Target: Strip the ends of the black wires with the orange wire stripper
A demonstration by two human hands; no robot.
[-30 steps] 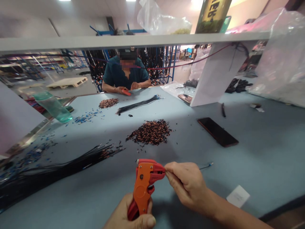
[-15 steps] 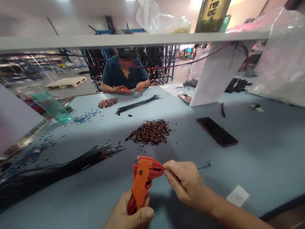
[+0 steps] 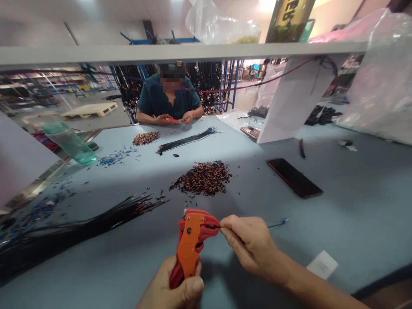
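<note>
My left hand (image 3: 180,283) is wrapped around the handles of a red and orange wire stripper (image 3: 189,244), held upright with its jaws pointing right. At those jaws, my right hand (image 3: 249,242) pinches a thin black wire (image 3: 276,224), whose far end with a blue and white tip sticks out behind the hand. The wire's near end meets the stripper's jaw opening; how deep it sits is hidden. Beyond the tool lies a heap of black and copper-coloured wire scraps (image 3: 204,178). A long bundle of black wires (image 3: 74,234) stretches along the table on the left.
Across the table (image 3: 363,201) sits a co-worker (image 3: 170,101) holding a red tool. A phone (image 3: 294,177) and a white paper piece (image 3: 322,265) lie at right. A green bottle (image 3: 72,143) leans at left. A shelf (image 3: 193,52) spans overhead.
The wire stripper and my left hand have shifted very slightly left and up. My right hand stays at the jaws with the wire. The co-worker's hands have moved a little.
</note>
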